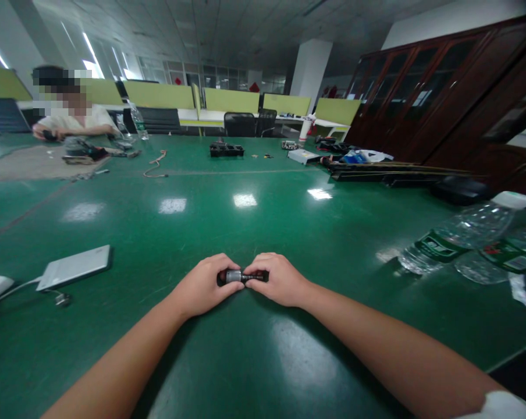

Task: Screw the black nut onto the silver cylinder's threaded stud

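Low over the green table (193,233), both hands meet on a small cylindrical piece (234,276) with a silver-grey body and a narrower dark, ribbed part to its right. My left hand (207,284) is closed around the silver end, thumb and fingers on either side. On the dark end, my right hand (281,280) pinches with thumb and fingertips. The piece lies sideways between the hands, and fingers hide much of it. Whether it is one part or two joined, I cannot tell.
Clear water bottles (457,238) stand at the right. A white power bank (75,266) with a cable lies at the left. Farther back are a black slotted part (226,149), a loose cord (156,166) and long dark panels (376,171). Another person (75,119) sits at the far left.
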Action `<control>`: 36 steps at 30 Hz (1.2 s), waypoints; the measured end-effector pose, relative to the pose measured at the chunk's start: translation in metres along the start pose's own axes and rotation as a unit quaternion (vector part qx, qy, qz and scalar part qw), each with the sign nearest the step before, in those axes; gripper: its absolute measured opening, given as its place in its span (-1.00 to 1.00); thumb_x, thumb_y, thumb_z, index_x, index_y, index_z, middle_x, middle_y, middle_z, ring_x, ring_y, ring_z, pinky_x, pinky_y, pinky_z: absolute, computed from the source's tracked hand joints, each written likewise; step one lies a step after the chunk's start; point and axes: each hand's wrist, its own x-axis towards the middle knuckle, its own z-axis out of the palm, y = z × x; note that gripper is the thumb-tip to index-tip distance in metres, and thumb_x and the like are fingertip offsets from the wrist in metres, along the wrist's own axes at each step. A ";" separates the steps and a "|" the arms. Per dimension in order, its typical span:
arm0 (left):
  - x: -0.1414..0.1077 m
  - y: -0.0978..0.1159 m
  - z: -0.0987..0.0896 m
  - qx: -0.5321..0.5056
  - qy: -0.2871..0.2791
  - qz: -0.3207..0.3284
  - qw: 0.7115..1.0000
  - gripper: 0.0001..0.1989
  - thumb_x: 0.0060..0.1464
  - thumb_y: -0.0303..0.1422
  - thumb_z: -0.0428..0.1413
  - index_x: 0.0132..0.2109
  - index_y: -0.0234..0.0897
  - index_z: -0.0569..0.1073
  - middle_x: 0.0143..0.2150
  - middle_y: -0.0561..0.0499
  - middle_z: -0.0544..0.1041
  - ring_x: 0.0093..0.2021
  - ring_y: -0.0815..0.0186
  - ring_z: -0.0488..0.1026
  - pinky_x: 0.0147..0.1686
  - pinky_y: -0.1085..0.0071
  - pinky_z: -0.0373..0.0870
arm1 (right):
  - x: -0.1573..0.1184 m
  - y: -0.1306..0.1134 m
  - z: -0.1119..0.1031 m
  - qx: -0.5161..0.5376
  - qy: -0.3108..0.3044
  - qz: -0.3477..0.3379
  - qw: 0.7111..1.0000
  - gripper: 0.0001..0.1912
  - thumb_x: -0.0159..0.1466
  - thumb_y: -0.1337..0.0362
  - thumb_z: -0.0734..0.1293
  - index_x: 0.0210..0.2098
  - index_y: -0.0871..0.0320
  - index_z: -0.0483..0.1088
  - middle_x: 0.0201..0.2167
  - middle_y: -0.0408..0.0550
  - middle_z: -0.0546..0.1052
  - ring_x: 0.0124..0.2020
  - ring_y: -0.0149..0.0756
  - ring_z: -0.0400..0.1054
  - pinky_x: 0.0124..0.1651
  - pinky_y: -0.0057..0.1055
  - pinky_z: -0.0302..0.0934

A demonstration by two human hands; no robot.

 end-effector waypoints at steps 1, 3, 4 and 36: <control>0.000 0.000 0.000 0.000 -0.001 -0.001 1.000 -0.80 0.11 -0.26 0.20 -0.14 -0.25 0.52 -0.26 0.00 0.52 -0.25 0.26 0.45 -0.24 0.38 0.33 | 0.000 0.001 0.000 0.001 -0.001 0.000 1.000 -0.87 0.16 0.35 0.43 -0.26 0.13 0.57 -0.39 -0.10 0.57 -0.32 -0.34 0.40 -0.20 -0.40 0.19; -0.001 0.001 -0.001 0.001 -0.004 -0.004 1.000 -0.80 0.11 -0.26 0.20 -0.14 -0.25 0.52 -0.26 0.00 0.51 -0.26 0.27 0.44 -0.25 0.38 0.32 | 0.000 0.002 0.000 0.001 -0.004 0.001 1.000 -0.87 0.16 0.35 0.43 -0.26 0.13 0.57 -0.39 -0.10 0.57 -0.33 -0.34 0.40 -0.21 -0.41 0.19; -0.001 0.001 -0.001 0.002 -0.006 -0.005 1.000 -0.80 0.11 -0.25 0.20 -0.15 -0.25 0.52 -0.27 0.00 0.51 -0.27 0.27 0.44 -0.26 0.38 0.32 | -0.001 0.002 -0.001 0.000 -0.005 0.001 1.000 -0.87 0.16 0.35 0.43 -0.26 0.13 0.57 -0.39 -0.10 0.57 -0.33 -0.34 0.40 -0.21 -0.41 0.19; 0.000 -0.001 -0.001 0.005 0.004 -0.016 1.000 -0.80 0.12 -0.25 0.18 -0.15 -0.26 0.51 -0.27 -0.01 0.50 -0.29 0.26 0.43 -0.28 0.37 0.33 | -0.002 0.001 -0.012 -0.009 -0.012 0.030 0.999 -0.87 0.11 0.34 0.47 -0.31 0.15 0.56 -0.44 -0.12 0.54 -0.37 -0.36 0.38 -0.25 -0.42 0.19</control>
